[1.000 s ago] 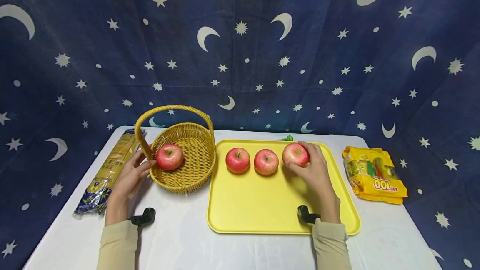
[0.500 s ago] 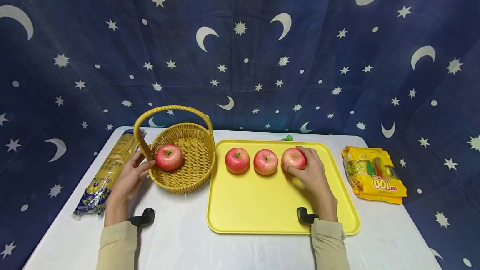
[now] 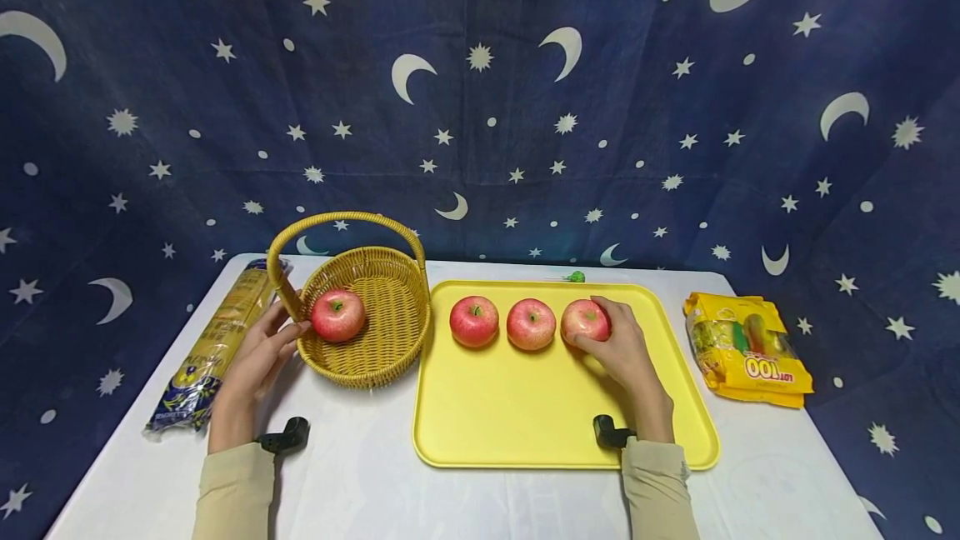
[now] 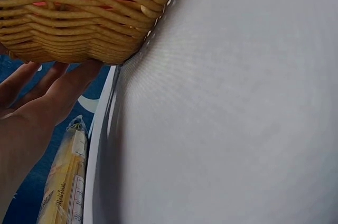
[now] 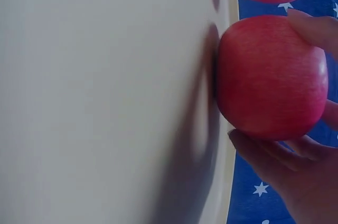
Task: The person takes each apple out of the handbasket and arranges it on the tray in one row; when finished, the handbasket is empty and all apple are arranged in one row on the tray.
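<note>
A round wicker basket [image 3: 390, 307] with a tall handle stands at the left, with one red apple [image 3: 338, 315] inside. My left hand [image 3: 258, 352] holds the basket by its left side. The thumb lies at the rim, and in the left wrist view the other fingers [image 4: 68, 84] touch the outer wall. On a yellow tray [image 3: 510, 415], three apples form a row. My right hand [image 3: 622, 352] grips the rightmost apple [image 3: 585, 322], thumb and fingers on opposite sides. Beside it are the middle apple [image 3: 531, 324] and the left apple [image 3: 474, 322].
A long pack of spaghetti [image 3: 217, 340] lies left of the basket. On the right of the white table [image 3: 352, 473] lies a yellow snack bag [image 3: 746, 348]. A small green object [image 3: 576, 277] sits behind the tray. A dark star-patterned cloth [image 3: 480, 148] hangs behind.
My right hand has moved slightly left and toward me with its apple, ending in line with the other two. Over the last half second it has barely moved. My left hand has stayed on the basket.
</note>
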{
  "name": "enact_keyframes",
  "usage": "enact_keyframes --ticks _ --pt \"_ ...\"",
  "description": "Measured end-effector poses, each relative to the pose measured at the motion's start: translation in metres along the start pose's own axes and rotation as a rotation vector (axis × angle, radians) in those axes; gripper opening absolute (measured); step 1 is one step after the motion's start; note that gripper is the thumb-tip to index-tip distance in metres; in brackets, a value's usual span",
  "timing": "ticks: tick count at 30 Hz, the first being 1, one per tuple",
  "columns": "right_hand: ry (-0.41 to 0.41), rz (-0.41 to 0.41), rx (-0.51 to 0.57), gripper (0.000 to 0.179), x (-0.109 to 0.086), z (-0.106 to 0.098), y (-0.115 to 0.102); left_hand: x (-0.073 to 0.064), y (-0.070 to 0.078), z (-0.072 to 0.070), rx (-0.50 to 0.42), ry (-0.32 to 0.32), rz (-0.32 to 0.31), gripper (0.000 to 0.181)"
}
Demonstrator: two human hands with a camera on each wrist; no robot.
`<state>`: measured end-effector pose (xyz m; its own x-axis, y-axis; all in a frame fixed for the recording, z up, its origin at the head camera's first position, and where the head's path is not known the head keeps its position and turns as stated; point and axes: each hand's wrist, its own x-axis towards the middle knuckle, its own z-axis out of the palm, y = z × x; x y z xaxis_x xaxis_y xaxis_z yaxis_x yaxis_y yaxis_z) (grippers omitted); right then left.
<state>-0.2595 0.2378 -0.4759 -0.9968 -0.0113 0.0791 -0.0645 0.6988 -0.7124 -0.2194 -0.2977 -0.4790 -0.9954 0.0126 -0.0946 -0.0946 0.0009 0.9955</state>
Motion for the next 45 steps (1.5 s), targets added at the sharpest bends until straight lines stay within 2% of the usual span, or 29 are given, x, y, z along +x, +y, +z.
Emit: enact_keyframes --ticks 9,15,19,26,30,33,40,45 --pt "-0.066 0.018 -0.004 0.09 0.001 0.0 -0.005 -0.002 0.001 -0.001 0.016 0.012 -0.021 0.077" --pt "-0.046 -0.007 -0.008 0.087 -0.002 -0.005 -0.008 -0.001 0.002 -0.001 0.019 0.005 -0.013 0.075" --pt "0.058 -0.063 0.028 0.074 -0.004 -0.008 -0.012 0.001 0.001 -0.001 0.021 0.006 -0.013 0.074" --pt "0.358 -0.237 0.122 0.049 -0.006 -0.006 -0.027 0.001 0.0 -0.002 0.029 0.004 -0.005 0.075" --pt "0.42 -0.298 0.159 0.044 -0.007 -0.003 -0.037 0.001 -0.001 -0.001 0.022 0.006 0.004 0.074" --pt "0.392 -0.306 0.192 0.043 -0.008 0.001 -0.046 0.001 -0.001 0.0 0.019 0.005 0.012 0.074" --pt "0.27 -0.272 0.319 0.04 -0.012 0.013 -0.065 0.002 0.0 0.003 0.029 -0.001 0.008 0.074" --pt "0.108 -0.224 0.391 0.039 -0.016 0.027 -0.083 0.002 0.0 -0.002 0.039 0.007 -0.01 0.073"
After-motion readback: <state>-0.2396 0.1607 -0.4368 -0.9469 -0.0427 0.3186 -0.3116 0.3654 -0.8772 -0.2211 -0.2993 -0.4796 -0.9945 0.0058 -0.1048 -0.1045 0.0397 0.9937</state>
